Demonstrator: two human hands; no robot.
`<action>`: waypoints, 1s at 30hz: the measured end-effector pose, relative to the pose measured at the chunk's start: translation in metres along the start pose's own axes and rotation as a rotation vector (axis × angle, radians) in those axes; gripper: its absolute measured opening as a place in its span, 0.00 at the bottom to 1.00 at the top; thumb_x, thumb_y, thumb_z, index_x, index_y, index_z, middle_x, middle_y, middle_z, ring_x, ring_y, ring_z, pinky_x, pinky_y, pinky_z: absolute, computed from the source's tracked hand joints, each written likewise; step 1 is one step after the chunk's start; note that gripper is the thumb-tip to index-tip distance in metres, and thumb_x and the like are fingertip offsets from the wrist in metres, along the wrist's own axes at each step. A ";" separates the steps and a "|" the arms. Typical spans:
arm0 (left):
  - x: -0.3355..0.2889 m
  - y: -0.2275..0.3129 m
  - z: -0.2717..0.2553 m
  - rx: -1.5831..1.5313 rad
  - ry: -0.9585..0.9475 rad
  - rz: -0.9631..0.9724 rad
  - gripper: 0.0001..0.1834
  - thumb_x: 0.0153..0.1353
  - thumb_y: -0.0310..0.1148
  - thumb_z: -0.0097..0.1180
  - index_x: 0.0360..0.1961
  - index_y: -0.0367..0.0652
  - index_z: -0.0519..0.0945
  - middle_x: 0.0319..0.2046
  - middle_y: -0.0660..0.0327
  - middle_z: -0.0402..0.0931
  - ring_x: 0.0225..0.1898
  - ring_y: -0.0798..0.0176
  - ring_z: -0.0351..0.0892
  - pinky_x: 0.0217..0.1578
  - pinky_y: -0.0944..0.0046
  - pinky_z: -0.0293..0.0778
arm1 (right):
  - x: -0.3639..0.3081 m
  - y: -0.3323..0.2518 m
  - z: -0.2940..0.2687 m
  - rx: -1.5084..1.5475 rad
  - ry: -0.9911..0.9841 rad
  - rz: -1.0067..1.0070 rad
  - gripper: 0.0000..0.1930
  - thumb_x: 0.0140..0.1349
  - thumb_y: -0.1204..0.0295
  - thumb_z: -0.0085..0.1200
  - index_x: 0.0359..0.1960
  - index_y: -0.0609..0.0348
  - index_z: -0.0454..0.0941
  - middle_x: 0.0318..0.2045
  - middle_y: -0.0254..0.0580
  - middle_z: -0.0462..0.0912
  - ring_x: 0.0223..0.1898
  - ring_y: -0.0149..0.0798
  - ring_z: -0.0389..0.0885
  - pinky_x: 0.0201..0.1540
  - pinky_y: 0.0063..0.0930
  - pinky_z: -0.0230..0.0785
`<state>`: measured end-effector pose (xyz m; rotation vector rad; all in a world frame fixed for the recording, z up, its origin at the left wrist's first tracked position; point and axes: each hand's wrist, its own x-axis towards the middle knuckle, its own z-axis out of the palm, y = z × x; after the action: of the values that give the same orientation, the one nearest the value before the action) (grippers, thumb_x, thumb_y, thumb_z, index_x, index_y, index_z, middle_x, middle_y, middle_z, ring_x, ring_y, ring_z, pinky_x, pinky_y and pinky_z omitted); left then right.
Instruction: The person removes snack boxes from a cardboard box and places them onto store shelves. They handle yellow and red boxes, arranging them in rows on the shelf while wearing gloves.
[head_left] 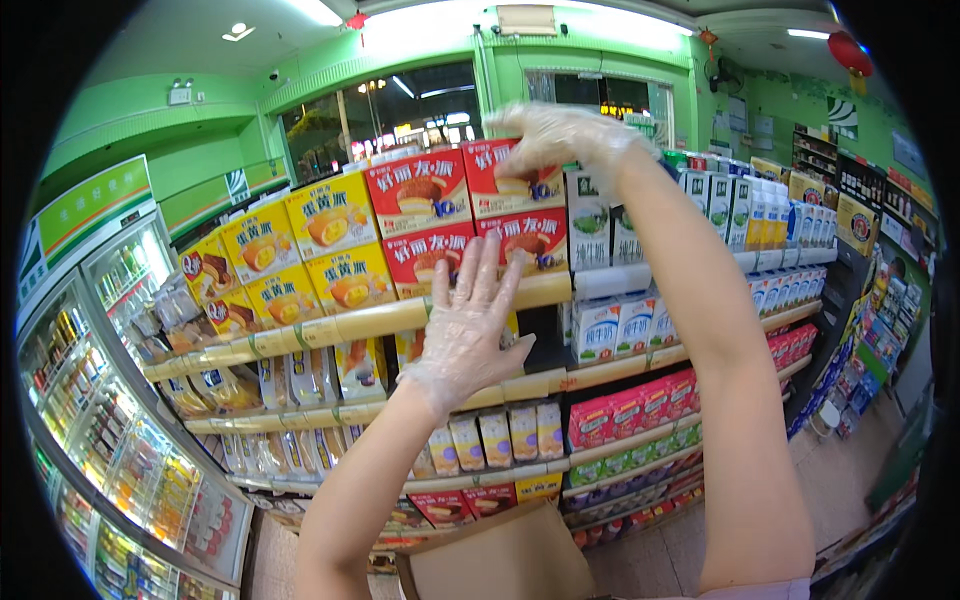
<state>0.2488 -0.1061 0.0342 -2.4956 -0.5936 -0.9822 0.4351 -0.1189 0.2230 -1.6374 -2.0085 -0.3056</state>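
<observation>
Both of my hands wear clear plastic gloves. My left hand (466, 335) is open, fingers spread and pointing up, in front of the lower red cake box (418, 262) and its right-hand neighbour. Higher up, my right hand (570, 140) reaches over the top of the upper right red box (512, 200), its thumb side against the front face; the farther fingers are partly hidden. Another red box (420, 188) stands beside it, so the red boxes form two stacked rows. Yellow boxes (333, 213) of similar size stand to their left, and grey-and-white milk cartons (590, 215) to the right.
An opened brown cardboard box (500, 560) sits low before me. The shelf edge (370, 322) runs across below the boxes. Lower shelves hold bagged bread (310, 375), small cartons (495, 438) and pink packs (630, 405). Glass-door drink fridges (130, 430) stand at left.
</observation>
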 end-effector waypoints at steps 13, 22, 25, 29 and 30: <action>-0.389 0.083 0.054 -0.484 -0.266 -0.871 0.48 0.56 0.35 0.64 0.72 0.34 0.50 0.71 0.30 0.38 0.72 0.30 0.42 0.70 0.46 0.49 | -0.327 0.022 0.227 1.001 -0.281 0.360 0.20 0.65 0.68 0.57 0.57 0.62 0.77 0.55 0.46 0.80 0.57 0.39 0.77 0.60 0.31 0.68; -0.565 0.127 0.080 -0.360 -0.434 -1.447 0.49 0.58 0.41 0.59 0.71 0.27 0.46 0.68 0.23 0.38 0.70 0.27 0.43 0.68 0.47 0.52 | -0.492 -0.011 0.408 0.302 -0.509 0.874 0.44 0.58 0.63 0.61 0.71 0.68 0.50 0.68 0.64 0.60 0.69 0.55 0.60 0.69 0.40 0.55; -0.594 0.132 0.081 -0.405 -0.441 -1.533 0.48 0.59 0.40 0.58 0.71 0.28 0.46 0.66 0.22 0.48 0.65 0.27 0.57 0.64 0.48 0.61 | -0.536 -0.003 0.434 0.541 -0.511 1.092 0.44 0.57 0.63 0.62 0.70 0.70 0.52 0.62 0.64 0.69 0.64 0.57 0.68 0.65 0.40 0.61; -0.624 0.127 0.074 -0.712 -0.612 -1.712 0.40 0.59 0.37 0.56 0.68 0.30 0.54 0.59 0.27 0.63 0.54 0.28 0.72 0.56 0.47 0.69 | -0.568 -0.015 0.453 0.586 -0.443 1.121 0.27 0.61 0.64 0.57 0.59 0.66 0.70 0.51 0.62 0.80 0.53 0.54 0.79 0.56 0.40 0.68; -0.639 0.127 0.079 -0.764 -0.661 -1.689 0.38 0.60 0.37 0.55 0.67 0.31 0.56 0.58 0.28 0.67 0.51 0.28 0.75 0.54 0.47 0.71 | -0.569 -0.018 0.452 0.557 -0.408 1.118 0.24 0.61 0.65 0.55 0.56 0.65 0.72 0.49 0.62 0.81 0.53 0.56 0.79 0.55 0.41 0.68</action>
<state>-0.0673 -0.3260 -0.4975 -2.4029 -3.3210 -0.7334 0.3765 -0.3812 -0.4524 -2.1914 -0.9437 0.9487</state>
